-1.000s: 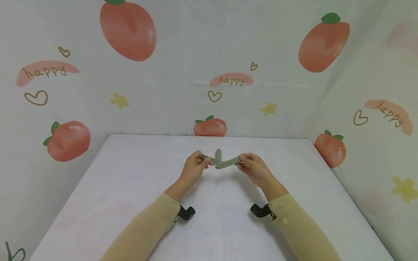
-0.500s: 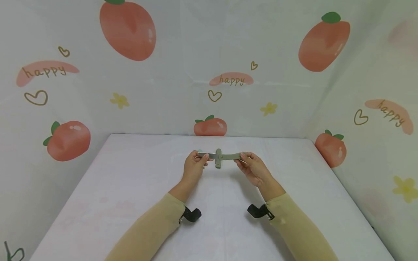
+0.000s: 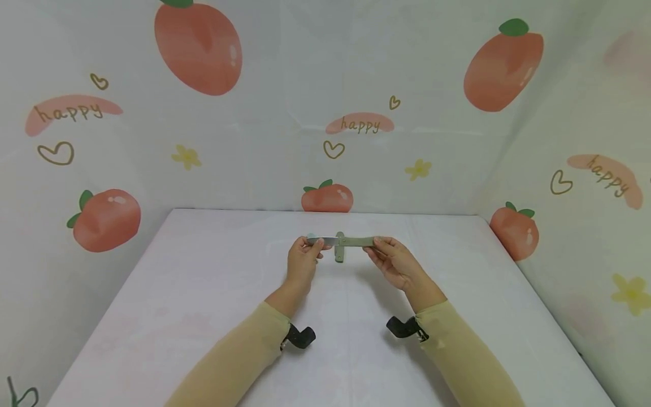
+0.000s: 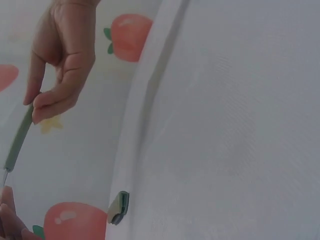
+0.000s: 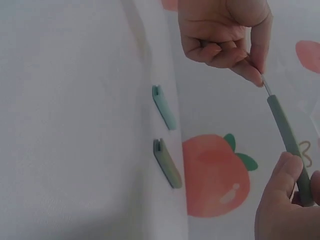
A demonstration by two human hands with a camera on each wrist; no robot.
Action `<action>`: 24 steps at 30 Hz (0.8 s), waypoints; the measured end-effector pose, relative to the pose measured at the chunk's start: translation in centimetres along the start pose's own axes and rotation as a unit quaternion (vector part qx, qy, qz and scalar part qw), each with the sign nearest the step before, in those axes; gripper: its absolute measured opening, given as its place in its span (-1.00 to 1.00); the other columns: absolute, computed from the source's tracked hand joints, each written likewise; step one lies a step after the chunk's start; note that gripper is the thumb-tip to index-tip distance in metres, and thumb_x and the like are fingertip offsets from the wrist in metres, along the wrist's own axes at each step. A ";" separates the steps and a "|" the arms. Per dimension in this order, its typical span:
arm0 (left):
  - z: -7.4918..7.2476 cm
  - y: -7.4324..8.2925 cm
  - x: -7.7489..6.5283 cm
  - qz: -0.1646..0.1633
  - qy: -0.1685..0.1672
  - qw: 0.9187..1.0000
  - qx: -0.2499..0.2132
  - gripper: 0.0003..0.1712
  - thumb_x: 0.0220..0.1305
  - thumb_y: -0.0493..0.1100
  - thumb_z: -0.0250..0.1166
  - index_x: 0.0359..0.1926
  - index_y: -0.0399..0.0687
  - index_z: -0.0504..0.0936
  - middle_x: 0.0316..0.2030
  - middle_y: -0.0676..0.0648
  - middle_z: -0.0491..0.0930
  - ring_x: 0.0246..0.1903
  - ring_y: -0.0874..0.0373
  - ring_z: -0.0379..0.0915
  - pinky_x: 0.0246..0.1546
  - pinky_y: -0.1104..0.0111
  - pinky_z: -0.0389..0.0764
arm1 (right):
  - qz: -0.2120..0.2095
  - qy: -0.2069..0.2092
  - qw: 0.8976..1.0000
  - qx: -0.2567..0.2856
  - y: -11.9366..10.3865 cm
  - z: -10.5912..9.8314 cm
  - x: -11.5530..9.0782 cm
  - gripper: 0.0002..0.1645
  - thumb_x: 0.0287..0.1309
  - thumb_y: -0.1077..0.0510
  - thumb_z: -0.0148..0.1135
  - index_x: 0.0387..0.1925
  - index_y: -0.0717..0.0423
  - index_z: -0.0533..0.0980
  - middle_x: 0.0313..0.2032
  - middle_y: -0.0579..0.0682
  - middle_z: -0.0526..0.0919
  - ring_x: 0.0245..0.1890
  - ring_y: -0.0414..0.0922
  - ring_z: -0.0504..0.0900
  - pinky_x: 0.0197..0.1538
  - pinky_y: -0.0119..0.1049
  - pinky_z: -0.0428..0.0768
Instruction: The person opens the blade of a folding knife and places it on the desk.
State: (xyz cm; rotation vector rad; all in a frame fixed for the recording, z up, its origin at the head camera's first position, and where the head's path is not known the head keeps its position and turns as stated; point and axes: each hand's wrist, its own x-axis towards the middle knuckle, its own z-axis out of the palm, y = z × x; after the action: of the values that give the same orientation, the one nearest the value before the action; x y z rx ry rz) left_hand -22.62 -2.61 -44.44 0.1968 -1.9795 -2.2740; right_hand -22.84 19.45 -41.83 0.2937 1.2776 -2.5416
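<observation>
Both hands hold a folding knife, its grey blade (image 3: 329, 241) and sage-green handle (image 3: 359, 242) in one straight line, held level above the table. My left hand (image 3: 300, 265) pinches the blade between thumb and fingers, covering part of it. My right hand (image 3: 395, 265) pinches the far end of the handle. In the right wrist view the blade runs thin from the left fingertips into the green handle (image 5: 285, 125). Below the knife, a slotted green handle-shaped piece (image 3: 339, 255) lies on the table, partly covered in the head view.
Beside the green piece lies a similar slotted teal one (image 5: 164, 107), mostly behind the left fingers in the head view. The white-covered table (image 3: 213, 294) ends at a printed white backdrop (image 3: 254, 175). Black wrist cameras (image 3: 301, 337) stick out by both cuffs.
One second ago the knife was bent in a shallow V at its pivot. Handle and blade have since straightened into one line, both hands keeping their grip; the left forearm has shifted slightly right.
</observation>
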 end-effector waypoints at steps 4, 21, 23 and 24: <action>-0.4 -0.2 0.1 0.006 0.001 1.000 0.015 -0.85 0.37 -0.22 0.31 -0.23 -0.21 0.51 -0.39 -0.06 0.75 -0.45 0.17 0.43 -0.32 0.37 0.44 | 0.005 -0.021 1.000 -0.020 -0.2 -0.2 -0.2 -0.92 0.37 0.30 0.20 -0.19 0.19 0.45 -0.22 0.10 0.67 -0.18 -0.08 0.74 -0.02 -0.41 0.61; -2.5 0.4 1.0 -0.064 -0.100 0.990 0.071 -0.79 0.25 -0.25 0.40 -0.27 -0.18 0.50 -0.36 -0.04 0.75 -0.39 0.14 0.45 -0.25 0.31 0.40 | -0.051 -0.056 0.951 -0.300 -0.9 -2.2 0.0 -0.74 0.37 0.23 0.24 -0.06 0.32 0.42 -0.14 0.19 0.65 -0.21 -0.13 0.72 -0.01 -0.31 0.63; -2.7 0.4 1.0 -0.069 -0.111 0.988 0.086 -0.79 0.24 -0.24 0.41 -0.27 -0.18 0.50 -0.37 -0.03 0.74 -0.40 0.17 0.42 -0.27 0.32 0.37 | -0.056 -0.060 0.939 -0.335 -0.9 -2.5 0.0 -0.70 0.36 0.21 0.26 -0.03 0.34 0.43 -0.13 0.21 0.66 -0.21 -0.12 0.72 -0.01 -0.29 0.64; -2.8 0.5 1.0 -0.071 -0.117 0.986 0.093 -0.79 0.24 -0.24 0.41 -0.28 -0.17 0.50 -0.38 -0.03 0.74 -0.41 0.19 0.39 -0.29 0.34 0.34 | -0.057 -0.061 0.932 -0.352 -1.0 -2.6 0.0 -0.67 0.36 0.19 0.26 -0.01 0.35 0.43 -0.13 0.21 0.67 -0.21 -0.13 0.72 -0.01 -0.28 0.64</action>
State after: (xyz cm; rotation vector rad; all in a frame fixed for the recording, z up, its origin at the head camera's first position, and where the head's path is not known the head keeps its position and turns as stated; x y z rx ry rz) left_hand -23.15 -5.60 -44.38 0.0946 -2.3702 -2.2870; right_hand -23.03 22.14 -42.65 -0.0984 2.0740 -1.9579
